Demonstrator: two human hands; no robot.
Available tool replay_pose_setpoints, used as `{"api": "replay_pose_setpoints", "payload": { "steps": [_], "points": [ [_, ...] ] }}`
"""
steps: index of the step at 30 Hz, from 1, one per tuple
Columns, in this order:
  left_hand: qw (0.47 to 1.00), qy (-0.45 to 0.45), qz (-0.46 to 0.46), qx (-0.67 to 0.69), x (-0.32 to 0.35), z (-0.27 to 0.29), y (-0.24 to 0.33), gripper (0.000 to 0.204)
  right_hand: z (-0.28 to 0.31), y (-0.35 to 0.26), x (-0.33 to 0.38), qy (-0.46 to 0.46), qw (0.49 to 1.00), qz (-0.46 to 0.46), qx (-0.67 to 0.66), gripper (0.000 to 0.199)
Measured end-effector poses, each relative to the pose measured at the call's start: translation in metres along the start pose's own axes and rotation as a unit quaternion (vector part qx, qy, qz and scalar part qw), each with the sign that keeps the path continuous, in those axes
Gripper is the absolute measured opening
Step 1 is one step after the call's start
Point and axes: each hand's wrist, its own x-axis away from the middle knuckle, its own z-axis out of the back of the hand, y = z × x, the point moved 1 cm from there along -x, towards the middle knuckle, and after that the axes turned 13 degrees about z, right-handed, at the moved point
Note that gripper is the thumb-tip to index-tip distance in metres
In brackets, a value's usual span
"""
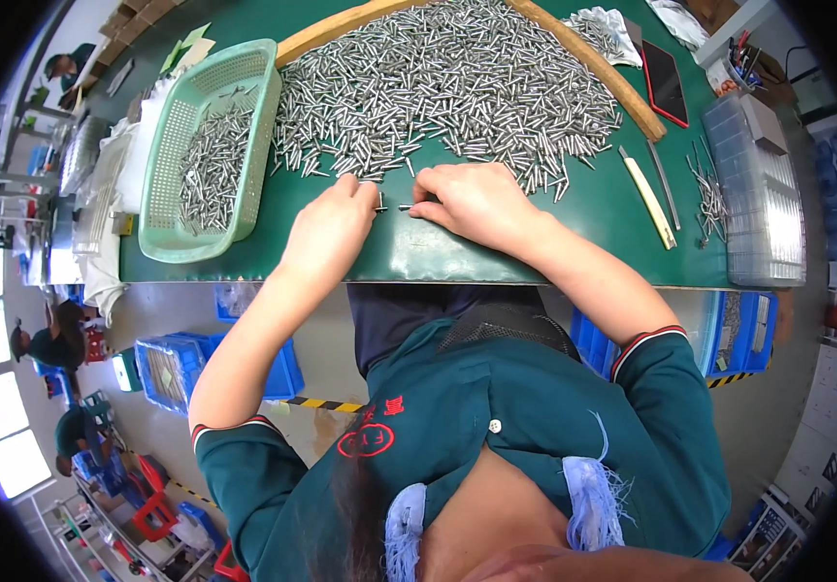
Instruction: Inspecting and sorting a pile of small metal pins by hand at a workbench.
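Observation:
A large heap of small silver metal pins [447, 82] spreads over the green table. At its near edge my left hand [329, 231] is closed, fingertips pinched on a short metal pin [381, 202] that sticks out beside the index finger. Facing it, my right hand [481, 206] is also closed, with the end of another metal pin [405, 207] poking out between thumb and fingers. A small gap separates the two pins. To the left of my left hand stands a pale green perforated basket [158, 179], partly filled with similar pins.
Wooden strips [598, 70] border the heap. On the right lie a cream-handled tool [647, 197], a thin metal strip [664, 194], long thin metal pieces [706, 194], a red-edged phone [666, 85] and a clear plastic case [763, 194]. Blue bins [282, 373] stand below the table.

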Motion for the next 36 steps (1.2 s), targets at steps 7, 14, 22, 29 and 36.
{"api": "replay_pose_setpoints", "payload": {
  "steps": [7, 14, 22, 29, 36],
  "points": [
    [0.999, 0.038, -0.007, 0.001, 0.006, -0.002, -0.012, 0.015, 0.0, -0.002, -0.003, 0.008, 1.0, 0.022, 0.001, 0.016],
    [0.992, 0.097, -0.064, -0.044, 0.016, -0.007, -0.023, 0.02, 0.0, 0.003, -0.004, 0.054, 0.998, 0.0, -0.029, 0.013],
    [0.99, 0.075, -0.012, 0.116, -0.001, 0.0, -0.005, 0.014, 0.024, 0.019, -0.006, 0.109, 0.711, -0.273, -0.639, 0.014],
    [0.969, 0.105, -0.218, -0.056, -0.009, -0.007, -0.011, 0.023, 0.025, 0.014, -0.006, 0.122, 0.763, -0.248, -0.585, 0.016],
    [0.959, 0.092, 0.035, 0.265, -0.011, -0.014, 0.001, 0.014, 0.016, 0.016, -0.003, 0.105, 0.827, -0.182, -0.521, 0.021]
  ]
}}
